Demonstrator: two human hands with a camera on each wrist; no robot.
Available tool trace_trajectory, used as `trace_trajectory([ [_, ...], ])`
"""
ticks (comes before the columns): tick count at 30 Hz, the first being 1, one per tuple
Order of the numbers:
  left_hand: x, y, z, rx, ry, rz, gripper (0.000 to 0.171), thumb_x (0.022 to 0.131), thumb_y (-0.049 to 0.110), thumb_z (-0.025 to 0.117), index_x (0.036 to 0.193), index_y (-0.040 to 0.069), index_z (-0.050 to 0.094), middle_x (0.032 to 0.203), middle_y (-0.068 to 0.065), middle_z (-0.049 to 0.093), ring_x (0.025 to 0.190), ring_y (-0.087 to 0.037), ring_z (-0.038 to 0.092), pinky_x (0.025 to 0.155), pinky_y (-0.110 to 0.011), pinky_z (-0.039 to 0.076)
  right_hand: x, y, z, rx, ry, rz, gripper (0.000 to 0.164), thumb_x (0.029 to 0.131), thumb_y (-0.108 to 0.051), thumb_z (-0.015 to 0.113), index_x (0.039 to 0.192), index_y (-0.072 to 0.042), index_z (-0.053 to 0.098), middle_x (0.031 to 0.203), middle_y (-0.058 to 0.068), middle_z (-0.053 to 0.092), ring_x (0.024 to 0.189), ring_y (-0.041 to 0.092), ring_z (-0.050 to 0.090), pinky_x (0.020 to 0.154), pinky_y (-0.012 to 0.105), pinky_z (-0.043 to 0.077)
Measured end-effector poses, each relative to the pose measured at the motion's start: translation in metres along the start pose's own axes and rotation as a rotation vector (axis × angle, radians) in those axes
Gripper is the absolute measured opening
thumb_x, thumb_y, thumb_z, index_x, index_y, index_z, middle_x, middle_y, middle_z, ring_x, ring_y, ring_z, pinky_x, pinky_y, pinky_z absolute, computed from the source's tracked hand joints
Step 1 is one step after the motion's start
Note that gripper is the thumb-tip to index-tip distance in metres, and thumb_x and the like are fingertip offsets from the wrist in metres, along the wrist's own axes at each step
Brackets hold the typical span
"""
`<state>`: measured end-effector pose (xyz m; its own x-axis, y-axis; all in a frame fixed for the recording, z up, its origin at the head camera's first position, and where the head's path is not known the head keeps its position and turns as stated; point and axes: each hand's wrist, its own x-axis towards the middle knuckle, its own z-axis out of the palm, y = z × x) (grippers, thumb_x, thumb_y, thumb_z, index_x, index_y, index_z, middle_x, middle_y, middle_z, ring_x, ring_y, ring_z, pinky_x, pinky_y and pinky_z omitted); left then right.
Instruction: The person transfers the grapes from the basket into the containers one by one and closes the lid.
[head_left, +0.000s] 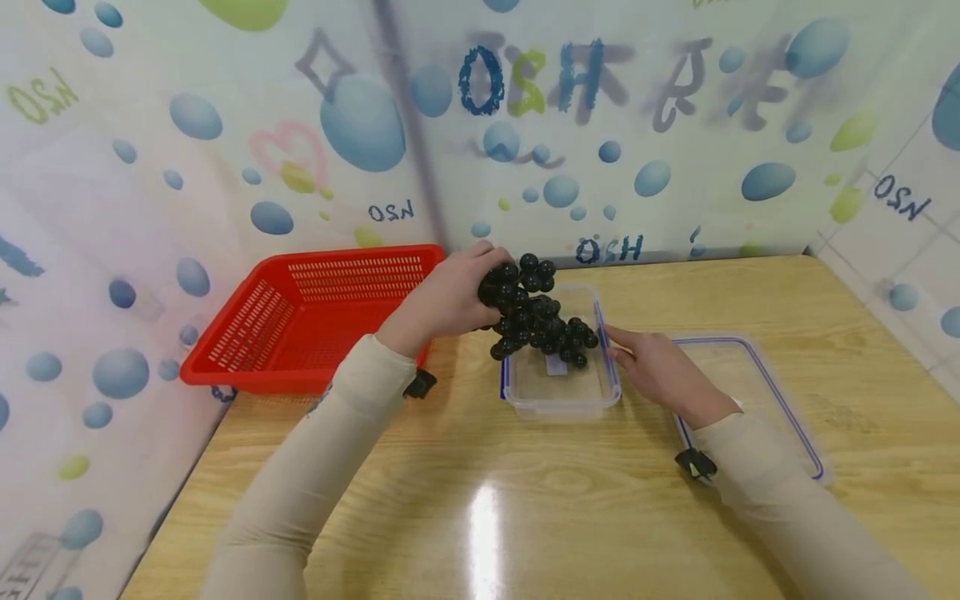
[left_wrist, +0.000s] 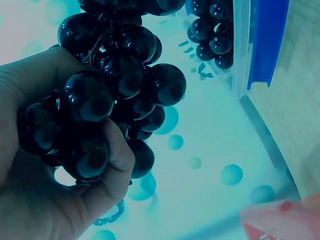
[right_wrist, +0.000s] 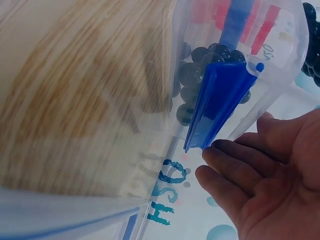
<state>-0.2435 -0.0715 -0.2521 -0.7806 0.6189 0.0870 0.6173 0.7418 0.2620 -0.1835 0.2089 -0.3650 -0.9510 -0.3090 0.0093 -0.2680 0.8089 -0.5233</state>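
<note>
My left hand [head_left: 456, 293] grips a bunch of dark grapes [head_left: 517, 300] by its upper end, tilted over a clear plastic container [head_left: 562, 407]. In the left wrist view the thumb and fingers curl round the upper grapes [left_wrist: 122, 75]. More dark grapes [right_wrist: 192, 75] show through the container's wall in the right wrist view. At the container's right side is my right hand [head_left: 660, 371], its fingertips touching the rim. Its fingers [right_wrist: 240, 162] look loosely extended beside a blue latch [right_wrist: 220, 102] that hangs down.
A red slotted basket [head_left: 311, 381] stands to the left on the wooden table [head_left: 420, 500]. To the right, partly beneath my right forearm, lies a clear lid with a blue seal [head_left: 780, 400]. A patterned curtain [head_left: 465, 192] hangs behind the table.
</note>
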Motion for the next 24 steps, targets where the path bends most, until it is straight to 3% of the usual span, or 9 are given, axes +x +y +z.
trace_trajectory([
  [3,0.001,0.004,0.007,-0.006,-0.02,0.002,0.061,0.082,0.012,0.077,0.137,0.014,0.052,0.128,-0.003,0.053,0.099,-0.026,0.053,0.086,-0.037,0.05,0.001,0.0,-0.001,0.0,0.001,-0.008,0.047,0.105,-0.015,0.049,0.146,0.004,0.04,0.133,0.027,0.054,0.085,0.024,0.061,0.072,0.042,0.044],
  [11,0.017,0.021,0.033,0.016,-0.108,0.042,0.061,0.083,0.016,0.076,0.138,0.018,0.052,0.133,-0.002,0.049,0.107,-0.025,0.05,0.089,-0.035,0.05,0.0,0.001,-0.002,-0.005,0.02,-0.009,0.045,0.104,-0.013,0.049,0.145,0.005,0.041,0.135,0.028,0.051,0.116,0.04,0.056,0.094,0.056,0.044],
  [16,0.023,0.028,0.044,0.045,-0.156,0.036,0.06,0.084,0.018,0.076,0.138,0.021,0.051,0.132,-0.001,0.049,0.109,-0.024,0.051,0.094,-0.037,0.048,0.002,0.002,-0.001,-0.012,0.02,-0.009,0.046,0.104,-0.012,0.05,0.146,0.003,0.041,0.135,0.029,0.05,0.105,0.034,0.061,0.086,0.051,0.046],
  [18,0.025,0.03,0.048,0.055,-0.177,0.05,0.061,0.084,0.017,0.076,0.139,0.021,0.051,0.134,-0.001,0.049,0.109,-0.025,0.051,0.094,-0.038,0.047,0.002,0.001,-0.001,-0.018,0.013,-0.008,0.046,0.104,-0.013,0.049,0.146,0.003,0.041,0.134,0.029,0.051,0.097,0.031,0.061,0.08,0.048,0.046],
  [24,0.029,0.033,0.063,0.097,-0.217,0.112,0.063,0.083,0.016,0.078,0.14,0.018,0.051,0.137,-0.002,0.049,0.118,-0.028,0.048,0.103,-0.04,0.039,0.002,0.001,-0.001,-0.034,0.017,-0.008,0.041,0.104,-0.013,0.049,0.143,0.002,0.048,0.127,0.027,0.058,0.096,0.031,0.062,0.078,0.047,0.046],
])
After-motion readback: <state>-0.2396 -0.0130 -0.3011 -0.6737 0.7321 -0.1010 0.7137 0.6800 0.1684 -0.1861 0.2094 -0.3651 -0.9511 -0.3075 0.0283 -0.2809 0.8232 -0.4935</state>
